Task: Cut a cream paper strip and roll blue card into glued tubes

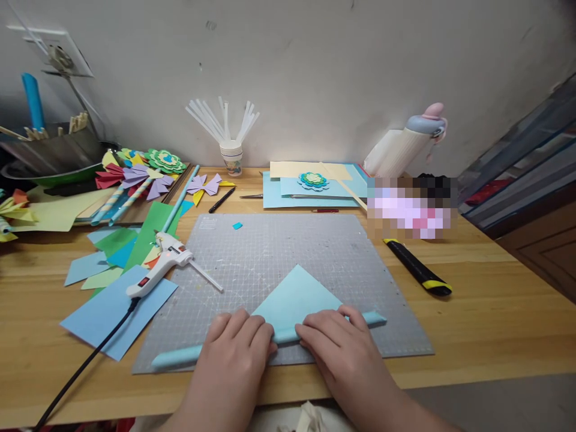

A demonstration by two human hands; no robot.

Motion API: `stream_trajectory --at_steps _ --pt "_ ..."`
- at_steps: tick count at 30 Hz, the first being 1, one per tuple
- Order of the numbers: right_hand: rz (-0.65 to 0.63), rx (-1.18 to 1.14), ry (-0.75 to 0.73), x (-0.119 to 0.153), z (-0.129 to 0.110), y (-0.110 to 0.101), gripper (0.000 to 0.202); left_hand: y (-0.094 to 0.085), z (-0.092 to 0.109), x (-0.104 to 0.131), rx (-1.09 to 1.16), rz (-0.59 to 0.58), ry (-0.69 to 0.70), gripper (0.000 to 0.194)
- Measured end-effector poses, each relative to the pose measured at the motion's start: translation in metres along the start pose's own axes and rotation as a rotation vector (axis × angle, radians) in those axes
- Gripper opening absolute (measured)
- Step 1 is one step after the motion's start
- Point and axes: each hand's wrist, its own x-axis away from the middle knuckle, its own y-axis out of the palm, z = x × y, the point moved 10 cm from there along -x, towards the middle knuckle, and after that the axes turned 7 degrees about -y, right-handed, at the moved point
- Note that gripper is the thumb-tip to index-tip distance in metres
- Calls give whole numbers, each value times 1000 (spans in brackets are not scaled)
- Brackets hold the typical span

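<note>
A sheet of light blue paper (pixel 297 295) lies on the grey cutting mat (pixel 288 237), its near part rolled into a thin tube and its far corner still flat and pointing away from me. My left hand (pixel 238 345) is closed over the tube left of its middle, fingers curled on top. On the other side of the middle, my right hand (pixel 337 339) grips the roll the same way. Both tube ends stick out past my hands. My thumbs are mostly hidden.
A white hot glue gun (pixel 157 267) rests on blue paper (pixel 114 318) at the left. A black and yellow cutter (pixel 418 268) lies right of the mat. Behind stand a paper cup (pixel 231 159) of white sticks and a tilted bottle (pixel 409 144). Paper flowers (pixel 157 174) lie back left.
</note>
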Motion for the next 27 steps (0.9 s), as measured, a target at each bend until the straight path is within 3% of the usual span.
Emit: stream_trajectory --at_steps 11,19,27 --pt "37 67 -56 5 -8 -6 30 -2 -11 -15 32 -54 -69 15" --pt "24 52 -22 -9 4 -1 31 -9 0 -7 90 125 16 15" --pt "-15 106 -13 -15 5 2 24 -4 1 -7 -28 157 80 14"
